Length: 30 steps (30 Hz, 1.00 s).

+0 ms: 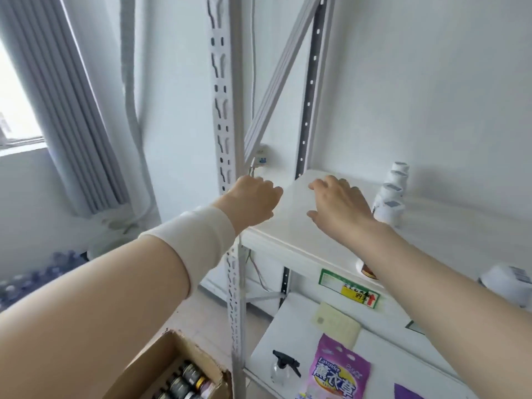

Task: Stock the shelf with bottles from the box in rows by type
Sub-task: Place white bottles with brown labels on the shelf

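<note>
while left hand curls, grip unclear | right hand spread over shelf | jars beside

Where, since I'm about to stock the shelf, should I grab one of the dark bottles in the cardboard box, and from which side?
Take a dark bottle by its cap and neck, from straight above. The bottles appear to sit packed side by side, caps toward the open top of the cardboard box, whose walls block their sides.
</note>
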Tool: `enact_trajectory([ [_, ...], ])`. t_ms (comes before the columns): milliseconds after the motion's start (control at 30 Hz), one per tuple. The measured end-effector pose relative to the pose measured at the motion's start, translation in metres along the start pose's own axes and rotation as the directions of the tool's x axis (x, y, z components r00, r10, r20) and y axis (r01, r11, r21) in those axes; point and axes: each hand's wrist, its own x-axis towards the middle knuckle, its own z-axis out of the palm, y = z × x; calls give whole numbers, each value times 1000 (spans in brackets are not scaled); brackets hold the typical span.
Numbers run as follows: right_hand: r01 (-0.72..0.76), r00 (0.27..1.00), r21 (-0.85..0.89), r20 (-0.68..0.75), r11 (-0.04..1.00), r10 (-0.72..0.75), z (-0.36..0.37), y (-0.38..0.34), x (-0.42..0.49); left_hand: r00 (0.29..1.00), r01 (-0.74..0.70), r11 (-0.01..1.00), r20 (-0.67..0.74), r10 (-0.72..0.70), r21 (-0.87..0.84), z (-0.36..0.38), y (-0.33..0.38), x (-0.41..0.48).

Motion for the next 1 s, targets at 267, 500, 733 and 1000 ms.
enact_trajectory([
  [267,413,909,-69,87,908,-407,79,-148,-6,907,292,956,325,-268,-27,111,-61,-148],
  [500,653,711,-70,400,754,-578,224,-270,-3,699,574,799,616,-363,-180,271,-66,-253],
  [733,719,466,106,660,687,-589,365,-329,-41,389,788,586,889,-239,-187,402,-11,-345],
  [1000,646,309,267,765,715,-565,504,-377,-50,233,933,303,967,-104,-192,520,54,-374],
])
